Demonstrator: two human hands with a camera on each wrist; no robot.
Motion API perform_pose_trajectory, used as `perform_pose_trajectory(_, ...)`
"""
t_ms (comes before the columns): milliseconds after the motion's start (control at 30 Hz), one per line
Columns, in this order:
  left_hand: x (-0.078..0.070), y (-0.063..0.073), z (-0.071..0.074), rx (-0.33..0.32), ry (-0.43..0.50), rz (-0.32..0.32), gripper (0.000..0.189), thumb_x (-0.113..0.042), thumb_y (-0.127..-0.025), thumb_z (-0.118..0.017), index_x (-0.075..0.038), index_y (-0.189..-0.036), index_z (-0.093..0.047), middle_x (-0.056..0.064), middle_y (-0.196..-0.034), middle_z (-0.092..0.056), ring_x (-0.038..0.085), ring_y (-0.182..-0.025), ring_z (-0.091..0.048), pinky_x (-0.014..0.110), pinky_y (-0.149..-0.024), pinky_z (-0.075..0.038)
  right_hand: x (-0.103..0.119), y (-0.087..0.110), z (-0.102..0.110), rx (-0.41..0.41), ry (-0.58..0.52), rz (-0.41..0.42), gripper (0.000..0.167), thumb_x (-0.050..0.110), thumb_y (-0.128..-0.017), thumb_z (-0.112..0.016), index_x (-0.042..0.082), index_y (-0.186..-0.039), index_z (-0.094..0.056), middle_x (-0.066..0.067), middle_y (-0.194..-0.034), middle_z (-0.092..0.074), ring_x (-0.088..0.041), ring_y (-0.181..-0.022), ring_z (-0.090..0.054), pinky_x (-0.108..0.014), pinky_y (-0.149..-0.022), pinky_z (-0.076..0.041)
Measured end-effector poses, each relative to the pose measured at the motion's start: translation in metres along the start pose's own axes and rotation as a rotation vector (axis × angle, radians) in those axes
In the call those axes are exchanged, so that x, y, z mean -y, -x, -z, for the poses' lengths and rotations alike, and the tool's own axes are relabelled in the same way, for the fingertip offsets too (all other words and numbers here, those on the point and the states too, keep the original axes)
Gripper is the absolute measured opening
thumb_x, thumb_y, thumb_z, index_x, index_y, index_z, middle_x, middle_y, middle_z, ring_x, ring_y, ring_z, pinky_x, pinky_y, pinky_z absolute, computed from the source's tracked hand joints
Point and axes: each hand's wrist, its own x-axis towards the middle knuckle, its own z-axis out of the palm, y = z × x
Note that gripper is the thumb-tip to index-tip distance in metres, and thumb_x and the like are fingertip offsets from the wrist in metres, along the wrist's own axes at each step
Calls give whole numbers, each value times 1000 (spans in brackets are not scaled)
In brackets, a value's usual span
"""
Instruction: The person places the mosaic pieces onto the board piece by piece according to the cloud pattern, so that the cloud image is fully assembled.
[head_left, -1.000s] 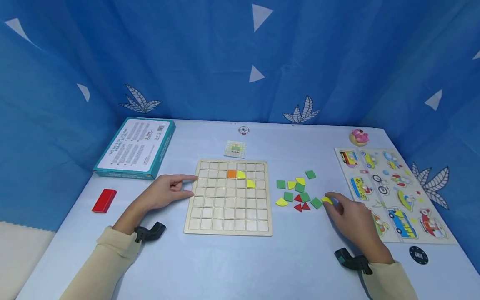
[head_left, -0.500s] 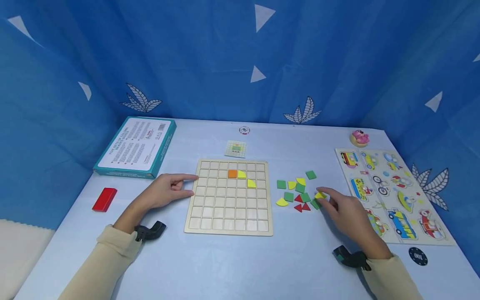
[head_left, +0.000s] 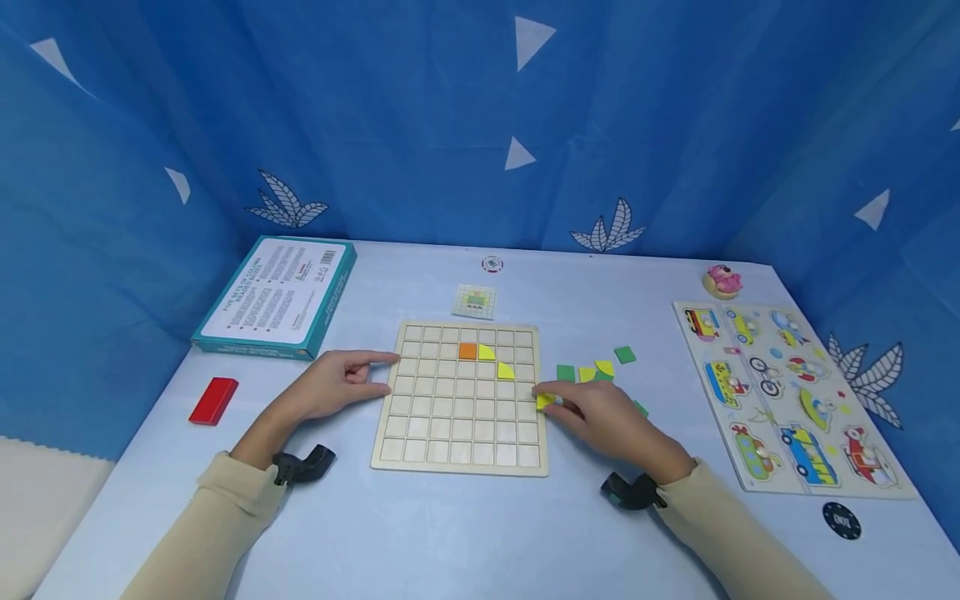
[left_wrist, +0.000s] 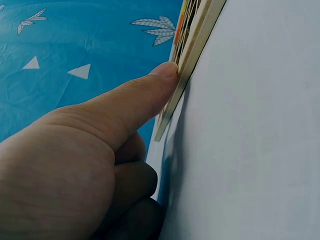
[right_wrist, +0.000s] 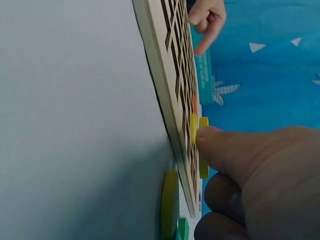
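Note:
A wooden grid board [head_left: 448, 429] lies in the middle of the table in the head view. It bears an orange square tile [head_left: 468, 351] and two yellow quarter-circle tiles [head_left: 506, 371]. My left hand [head_left: 330, 385] rests its extended forefinger and thumb against the board's left edge; its other fingers are curled under. Between thumb and forefinger my right hand [head_left: 603, 417] pinches another yellow quarter-circle tile [right_wrist: 203, 167], held over the board's right rim. Green square tiles [head_left: 625, 355] and further yellow ones lie beyond that hand, which hides part of the pile.
A small pattern card [head_left: 475, 302] lies behind the board. Left are a teal-edged box [head_left: 270, 292] and a red block [head_left: 213, 401]. Right are a vehicle puzzle board [head_left: 787, 392], a pink figurine [head_left: 723, 281] and a black chip [head_left: 842, 521]. A white chip [head_left: 492, 264] lies at the back.
My right hand has carried the yellow quarter-circle tile leftward from the right of the loose tiles to the board's right rim. My left hand stays at the board's left edge.

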Motion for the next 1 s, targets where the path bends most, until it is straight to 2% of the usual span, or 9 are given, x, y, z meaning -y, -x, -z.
perform_pose_trajectory(167, 0, 0, -1, 2, 2, 1, 50, -35, -89, -81, -23, -136, -68, -4, -61, -39, 16, -59, -40, 32, -73, -41, 9, -15, -7, 64, -18, 52, 38, 30, -97, -72, 25, -135, -68, 15, -63, -46, -5, -60, -45, -23, -54, -38)
perform_pose_trajectory(400, 0, 1, -4, 4, 0, 10, 49, -35, -90, -80, -22, -136, -68, -4, -61, -38, 16, -58, -40, 34, -78, -42, 15, -34, -14, 132, -53, 58, 37, 34, -100, -69, 29, -136, -67, 13, -58, -42, -6, -55, -43, -24, -52, -34)
perform_pose_trajectory(567, -1, 2, -5, 8, -4, 20, 49, -36, -90, -80, -22, -136, -68, -4, -61, -38, 16, -58, -40, 36, -79, -42, 15, -41, -17, 141, -51, 89, 37, 32, -100, -68, 28, -137, -67, 12, -57, -44, -6, -54, -43, -24, -51, -34)
perform_pose_trajectory(800, 0, 2, -2, -7, -22, 8, 49, -35, -90, -80, -21, -135, -68, -4, -61, -38, 16, -59, -40, 32, -72, -41, 16, -45, -17, 141, -72, 111, 37, 29, -101, -67, 30, -138, -66, 17, -70, -55, -7, -54, -41, -24, -52, -35)
perform_pose_trajectory(1000, 0, 1, -1, -5, -22, -6, 49, -36, -90, -80, -21, -135, -68, -5, -61, -38, 15, -58, -40, 32, -72, -41, 17, -45, -19, 107, -73, 84, 39, 28, -100, -68, 28, -139, -65, 13, -59, -43, -6, -51, -42, -24, -50, -34)
